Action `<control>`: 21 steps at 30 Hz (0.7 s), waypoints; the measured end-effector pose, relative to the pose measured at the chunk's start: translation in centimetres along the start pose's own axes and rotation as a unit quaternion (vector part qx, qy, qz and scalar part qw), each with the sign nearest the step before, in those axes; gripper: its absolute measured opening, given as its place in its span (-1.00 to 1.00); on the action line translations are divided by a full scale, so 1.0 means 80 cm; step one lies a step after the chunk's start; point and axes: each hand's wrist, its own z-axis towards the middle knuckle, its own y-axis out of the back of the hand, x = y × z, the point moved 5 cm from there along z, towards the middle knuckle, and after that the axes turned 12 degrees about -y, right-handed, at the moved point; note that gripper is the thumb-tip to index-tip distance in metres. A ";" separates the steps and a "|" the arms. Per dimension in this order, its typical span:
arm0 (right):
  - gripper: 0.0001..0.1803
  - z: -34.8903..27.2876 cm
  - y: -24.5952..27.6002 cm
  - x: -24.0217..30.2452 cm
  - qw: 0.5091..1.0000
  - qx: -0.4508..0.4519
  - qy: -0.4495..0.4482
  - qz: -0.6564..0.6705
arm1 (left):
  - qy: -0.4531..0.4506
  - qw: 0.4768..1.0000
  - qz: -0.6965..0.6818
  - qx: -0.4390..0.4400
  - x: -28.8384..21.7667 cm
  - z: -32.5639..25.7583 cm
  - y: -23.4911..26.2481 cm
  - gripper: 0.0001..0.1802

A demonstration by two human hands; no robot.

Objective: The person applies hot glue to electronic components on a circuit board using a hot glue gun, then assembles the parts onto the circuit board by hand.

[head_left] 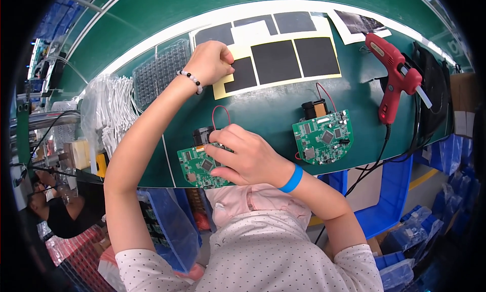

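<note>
At 11 o'clock, left hand (207, 61) at edge of yellow sheet (242, 52), pinch unclear. At 8 o'clock, right hand (248, 155) over board (195, 169), clamped or resting: can't tell. Sheet seems part-used, black pads (276, 61) left; second board (324, 139), 3 o'clock, shows no pad.

I see one red glue gun (392, 87), and to its left I count two green circuit boards (324, 138), two black cylindrical modules (308, 109), two hands (248, 158), one blue wristband (292, 179), one beaded bracelet (190, 78), and one yellow sheet (240, 53) bearing three black squares (276, 62)
</note>
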 end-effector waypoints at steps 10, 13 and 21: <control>-0.58 0.000 0.000 0.001 1.000 -0.004 0.003 -0.002 | -0.061 0.997 -0.047 -0.011 0.004 0.001 -0.003 -0.84; -0.58 0.000 0.000 0.000 1.000 -0.009 0.004 -0.002 | -0.060 0.997 -0.047 -0.016 0.002 0.002 -0.004 -0.86; -0.58 0.000 0.000 0.000 1.000 -0.010 0.003 -0.001 | -0.078 0.993 -0.074 -0.045 0.012 0.004 -0.010 -0.86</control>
